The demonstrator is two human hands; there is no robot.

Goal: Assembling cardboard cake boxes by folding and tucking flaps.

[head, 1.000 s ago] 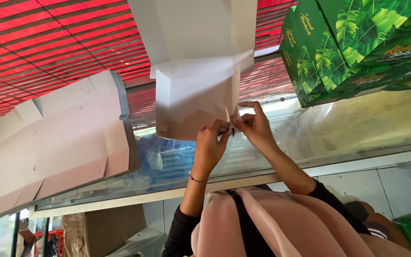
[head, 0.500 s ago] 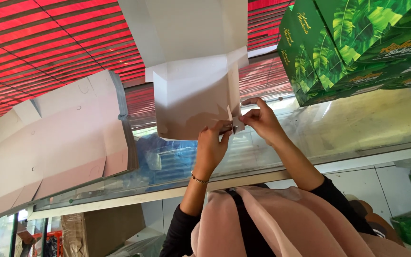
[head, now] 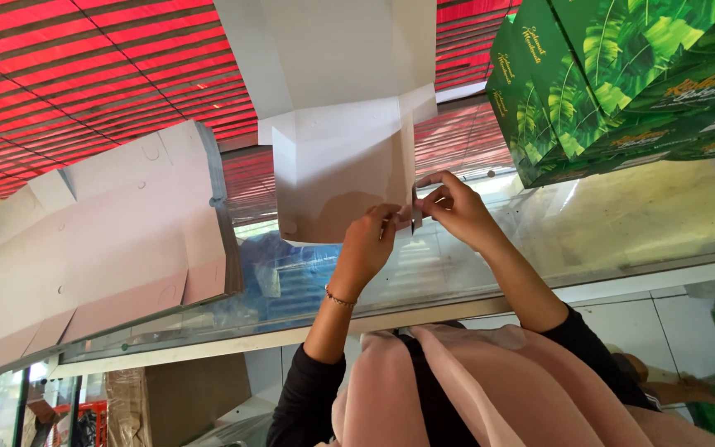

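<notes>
A flat white cardboard box blank (head: 341,165) lies partly folded on the glass counter top (head: 647,223). My left hand (head: 367,244), with a thin bracelet at the wrist, pinches the blank's near right corner. My right hand (head: 457,211) meets it there, fingers closed on a small side tab (head: 414,207) of the same blank. Both arms wear black sleeves, and my pink scarf (head: 457,389) hangs below them.
A stack of unfolded pale box blanks (head: 101,240) lies on the counter at the left. Green leaf-printed cartons (head: 614,83) are piled at the right. A red striped surface (head: 84,66) lies beyond. A brown cardboard box (head: 184,397) stands low at the left.
Both hands have shifted slightly right and away along the blank's corner. The blank's far part has slid a little to the right.
</notes>
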